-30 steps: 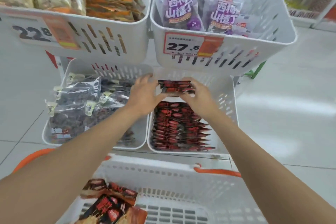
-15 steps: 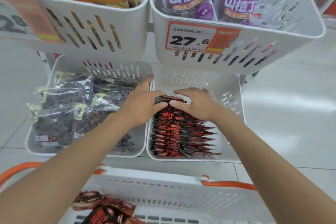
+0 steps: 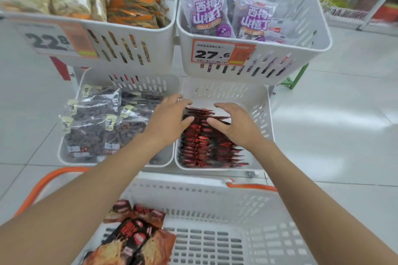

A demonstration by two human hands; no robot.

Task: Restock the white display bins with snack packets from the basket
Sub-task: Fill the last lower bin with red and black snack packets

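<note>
I see my left hand [image 3: 170, 122] and right hand [image 3: 239, 128] loosely spread, gripping nothing, fingertips on the row of red packets [image 3: 206, 144] in the lower right bin [image 3: 263, 101]. The 27.6 bin [image 3: 301, 54] overhangs its back. Dark bags [image 3: 97, 127] lie just left. The basket [image 3: 215, 198], nearest me, holds more packets [image 3: 137, 236].

Floor [image 3: 344, 146] is laid with large pale grey glossy tiles, split by thin dark grout lines [image 3: 344, 183]; it is seen at the left, right and lower edges of the frame. A broad soft light reflection [image 3: 361, 114] is spread over the tiles at middle right. A white-framed shelving unit [image 3: 370, 13] is placed at upper right, stock blurred, only green and red-orange patches made out. A green bracket [image 3: 291, 81] is seen right of centre, a red strut [image 3: 61, 69] at middle left. Scene is lit evenly and brightly; shadows are kept soft.
</note>
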